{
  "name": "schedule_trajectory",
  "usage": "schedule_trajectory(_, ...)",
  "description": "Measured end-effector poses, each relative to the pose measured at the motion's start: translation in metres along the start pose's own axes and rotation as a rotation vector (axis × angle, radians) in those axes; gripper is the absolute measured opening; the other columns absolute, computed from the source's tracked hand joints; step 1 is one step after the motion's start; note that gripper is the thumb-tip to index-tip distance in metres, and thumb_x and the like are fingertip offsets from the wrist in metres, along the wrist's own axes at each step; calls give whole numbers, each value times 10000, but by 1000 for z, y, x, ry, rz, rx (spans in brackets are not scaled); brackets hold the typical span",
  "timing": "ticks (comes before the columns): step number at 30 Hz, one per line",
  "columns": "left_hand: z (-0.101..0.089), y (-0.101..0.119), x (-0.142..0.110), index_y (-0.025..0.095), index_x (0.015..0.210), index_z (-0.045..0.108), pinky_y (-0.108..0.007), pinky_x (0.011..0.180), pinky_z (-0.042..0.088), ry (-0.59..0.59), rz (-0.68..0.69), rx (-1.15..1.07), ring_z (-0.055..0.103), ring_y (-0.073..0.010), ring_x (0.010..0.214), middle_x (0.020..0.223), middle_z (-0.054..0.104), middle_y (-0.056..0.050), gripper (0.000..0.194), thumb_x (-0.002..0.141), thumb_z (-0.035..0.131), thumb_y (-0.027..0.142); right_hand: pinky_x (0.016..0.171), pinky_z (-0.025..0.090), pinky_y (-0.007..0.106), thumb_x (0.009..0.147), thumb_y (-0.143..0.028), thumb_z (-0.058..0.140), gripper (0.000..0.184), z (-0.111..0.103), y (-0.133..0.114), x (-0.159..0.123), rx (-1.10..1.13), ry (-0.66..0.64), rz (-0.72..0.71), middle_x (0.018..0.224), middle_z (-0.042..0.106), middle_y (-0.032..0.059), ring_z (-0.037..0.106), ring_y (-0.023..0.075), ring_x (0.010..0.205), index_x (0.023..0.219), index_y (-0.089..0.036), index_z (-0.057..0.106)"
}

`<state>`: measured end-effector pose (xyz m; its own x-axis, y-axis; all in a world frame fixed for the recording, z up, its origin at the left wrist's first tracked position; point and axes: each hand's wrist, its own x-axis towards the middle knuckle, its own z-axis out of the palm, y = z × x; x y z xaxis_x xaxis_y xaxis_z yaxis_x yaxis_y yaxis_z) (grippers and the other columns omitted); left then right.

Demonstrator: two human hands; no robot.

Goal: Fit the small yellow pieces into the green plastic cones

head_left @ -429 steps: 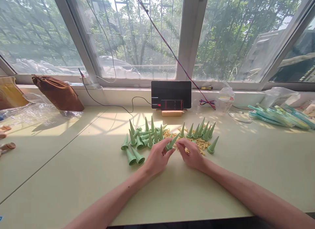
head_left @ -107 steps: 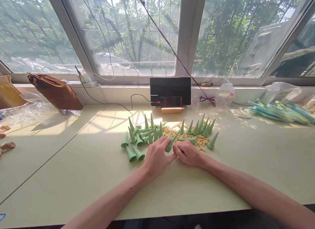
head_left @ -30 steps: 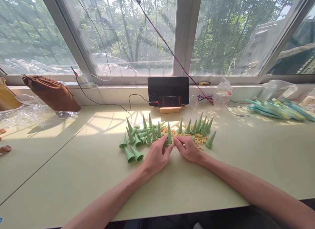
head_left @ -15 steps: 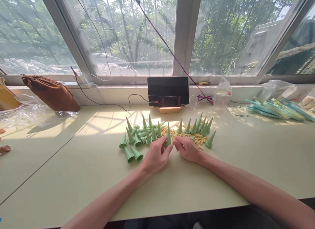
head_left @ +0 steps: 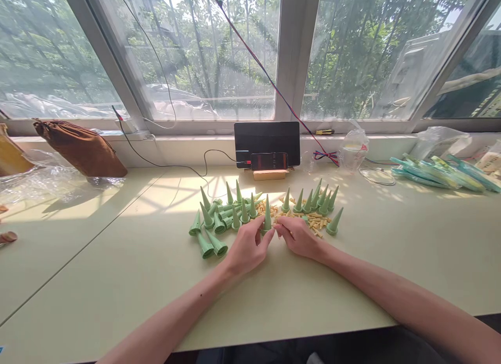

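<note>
My left hand (head_left: 250, 245) is closed round the base of an upright green plastic cone (head_left: 267, 211), thumb on the near side. Close by on the right, my right hand (head_left: 298, 236) has its fingers pinched together near the cone's base; whatever they hold is too small to make out. Beyond the hands lie small tan peg-like pieces (head_left: 316, 224) in a loose pile. Several more green cones (head_left: 308, 202) stand upright at the right, and others (head_left: 217, 244) stand or lie on their sides at the left, some showing hollow open ends.
A dark tablet (head_left: 266, 135) leans on the window wall, with a phone (head_left: 269, 161) on a wooden stand (head_left: 270, 174) before it. A brown pouch (head_left: 84, 149) lies at the left. Green-wrapped packets (head_left: 438, 175) and a clear plastic cup (head_left: 354, 147) are at the right.
Almost nothing differs. Both hands and the cone between them have shifted very slightly to the left; the grip looks the same.
</note>
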<state>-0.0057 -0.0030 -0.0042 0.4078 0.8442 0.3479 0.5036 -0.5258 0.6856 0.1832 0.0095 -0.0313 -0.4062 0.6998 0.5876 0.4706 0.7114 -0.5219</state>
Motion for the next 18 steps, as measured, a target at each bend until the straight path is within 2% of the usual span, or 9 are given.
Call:
schedule_trajectory(10, 1, -2, 0, 194, 745, 402, -235, 498, 225, 11, 2, 14, 295, -97, 526, 581, 332, 58, 257, 917, 505, 356, 583, 356, 231, 1012, -236, 371, 285, 1, 2, 1, -16, 11, -102, 669, 498, -9, 443, 118, 590, 734, -203, 427)
schedule_trajectory(18, 0, -1, -1, 196, 741, 402, -238, 491, 221, 11, 1, 4, 284, -98, 526, 580, 321, 57, 260, 914, 509, 357, 578, 329, 236, 1024, -224, 343, 224, -1, 3, 0, -116, -23, -152, 731, 525, 13, 435, 127, 616, 850, -196, 481)
